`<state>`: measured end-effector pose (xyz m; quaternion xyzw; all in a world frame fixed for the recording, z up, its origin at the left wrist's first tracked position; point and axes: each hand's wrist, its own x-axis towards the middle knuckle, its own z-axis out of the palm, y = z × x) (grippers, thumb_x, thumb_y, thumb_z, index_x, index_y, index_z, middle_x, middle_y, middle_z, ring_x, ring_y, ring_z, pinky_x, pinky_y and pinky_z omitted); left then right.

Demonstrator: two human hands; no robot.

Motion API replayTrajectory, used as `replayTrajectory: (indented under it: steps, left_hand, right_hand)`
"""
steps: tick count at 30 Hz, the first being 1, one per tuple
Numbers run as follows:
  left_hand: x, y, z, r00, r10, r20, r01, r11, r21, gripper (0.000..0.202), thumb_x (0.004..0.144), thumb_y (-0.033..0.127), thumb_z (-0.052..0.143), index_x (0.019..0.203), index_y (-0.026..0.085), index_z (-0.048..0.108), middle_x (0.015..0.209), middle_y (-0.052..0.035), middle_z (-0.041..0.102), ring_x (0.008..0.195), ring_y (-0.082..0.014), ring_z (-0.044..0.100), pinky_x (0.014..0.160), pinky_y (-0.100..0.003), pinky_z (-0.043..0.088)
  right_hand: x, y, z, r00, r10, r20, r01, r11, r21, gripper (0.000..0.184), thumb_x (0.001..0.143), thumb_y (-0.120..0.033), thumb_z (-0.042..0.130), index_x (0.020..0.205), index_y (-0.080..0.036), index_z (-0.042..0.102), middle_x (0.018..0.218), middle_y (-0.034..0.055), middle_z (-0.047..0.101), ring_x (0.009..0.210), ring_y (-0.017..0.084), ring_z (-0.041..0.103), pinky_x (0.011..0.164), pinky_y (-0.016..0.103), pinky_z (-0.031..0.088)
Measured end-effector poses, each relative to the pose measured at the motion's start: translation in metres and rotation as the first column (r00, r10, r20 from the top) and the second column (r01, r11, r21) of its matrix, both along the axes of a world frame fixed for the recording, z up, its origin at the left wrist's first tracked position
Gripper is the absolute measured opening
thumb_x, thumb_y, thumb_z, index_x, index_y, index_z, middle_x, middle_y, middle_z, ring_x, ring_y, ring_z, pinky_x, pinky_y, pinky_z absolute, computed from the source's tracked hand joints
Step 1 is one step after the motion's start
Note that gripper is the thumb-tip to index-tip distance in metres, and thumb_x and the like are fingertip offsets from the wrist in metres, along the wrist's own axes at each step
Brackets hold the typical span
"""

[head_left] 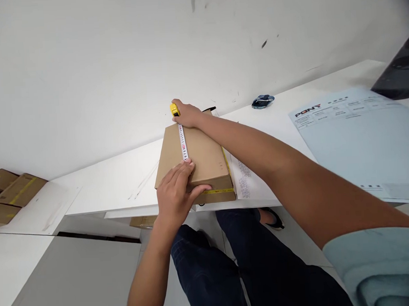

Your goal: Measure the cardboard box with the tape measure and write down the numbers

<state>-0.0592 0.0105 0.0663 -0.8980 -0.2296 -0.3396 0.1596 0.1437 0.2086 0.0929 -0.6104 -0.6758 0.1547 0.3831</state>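
A brown cardboard box [205, 160] with yellow tape along its edges lies on the white desk. Across its top runs the blade of a tape measure [183, 142], pulled out in a line from far edge to near edge. At the far edge my right hand [188, 113] is closed around the yellow tape measure case. My left hand [175, 191] presses the near part of the blade onto the box with its fingers, while the thumb lies along the box's front side. The blade's tip is hidden under those fingers.
Printed sheets [245, 176] lie partly under the box. A blue bundle [262, 101] sits near the wall, and a large pale-blue printed sheet [358, 140] covers the desk's right. More cardboard boxes [17, 190] stand at far left. A dark object [399, 69] is at far right.
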Motion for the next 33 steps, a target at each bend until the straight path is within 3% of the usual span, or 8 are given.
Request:
replayTrajectory:
  steps: [4,7,15,25,28,33]
  left_hand:
    - [0.001,-0.006,0.001,0.999,0.051,-0.019,-0.052,0.996,-0.07,0.038,0.087,0.046,0.075,0.115,0.021,0.067,0.121,-0.0104,0.076,0.115,-0.0257,0.072,0.101,-0.042,0.06]
    - [0.0,-0.01,-0.003,0.999,0.042,-0.005,-0.042,0.999,-0.019,0.031,0.089,0.04,0.074,0.113,0.021,0.067,0.119,-0.0099,0.076,0.115,-0.0245,0.072,0.101,-0.041,0.06]
    - [0.001,-0.014,-0.016,1.0,0.011,0.016,-0.013,0.988,0.152,0.044,0.088,0.028,0.078,0.125,0.016,0.059,0.123,-0.0146,0.074,0.119,-0.0258,0.07,0.101,-0.041,0.06]
    - [0.001,-0.018,-0.025,0.995,0.101,0.016,-0.102,0.99,0.095,0.041,0.093,0.032,0.07,0.131,0.02,0.057,0.132,-0.0152,0.07,0.126,-0.0271,0.066,0.107,-0.047,0.052]
    - [0.006,-0.023,-0.032,0.986,0.162,0.024,-0.164,0.982,0.09,0.052,0.092,0.04,0.071,0.136,0.02,0.052,0.135,-0.0168,0.067,0.13,-0.0303,0.062,0.111,-0.05,0.046]
    - [0.028,-0.029,-0.046,0.929,0.354,0.108,-0.347,0.934,-0.08,0.1,0.075,0.076,0.07,0.149,0.017,0.038,0.149,-0.0278,0.052,0.138,-0.0422,0.051,0.117,-0.062,0.031]
  right_hand:
    - [0.001,0.0,0.0,1.0,0.003,-0.008,-0.003,1.0,-0.009,0.078,0.088,-0.032,0.061,0.159,-0.023,0.029,0.13,0.0173,0.067,0.107,0.034,0.064,0.092,0.046,0.052]
    - [0.001,0.001,0.0,1.0,0.002,-0.007,-0.002,1.0,-0.006,0.078,0.088,-0.032,0.061,0.159,-0.023,0.029,0.131,0.0173,0.067,0.108,0.034,0.064,0.094,0.047,0.052]
    - [0.001,0.0,0.0,1.0,0.018,-0.011,-0.018,1.0,-0.002,0.077,0.089,-0.03,0.06,0.159,-0.022,0.028,0.133,0.0189,0.066,0.11,0.035,0.064,0.094,0.048,0.051]
    - [0.001,-0.002,0.002,0.999,0.007,-0.049,-0.007,1.0,-0.004,0.078,0.085,-0.027,0.064,0.156,-0.022,0.03,0.132,0.0181,0.065,0.109,0.034,0.063,0.095,0.048,0.05]
    - [0.001,-0.004,0.002,0.997,-0.009,-0.083,0.008,1.0,-0.003,0.075,0.085,-0.024,0.065,0.152,-0.016,0.032,0.131,0.0199,0.064,0.11,0.034,0.063,0.094,0.047,0.049]
    - [0.001,0.0,0.0,0.985,-0.064,-0.162,0.073,0.996,0.052,0.067,0.085,-0.02,0.064,0.145,-0.013,0.036,0.139,0.0217,0.056,0.115,0.031,0.06,0.097,0.044,0.048]
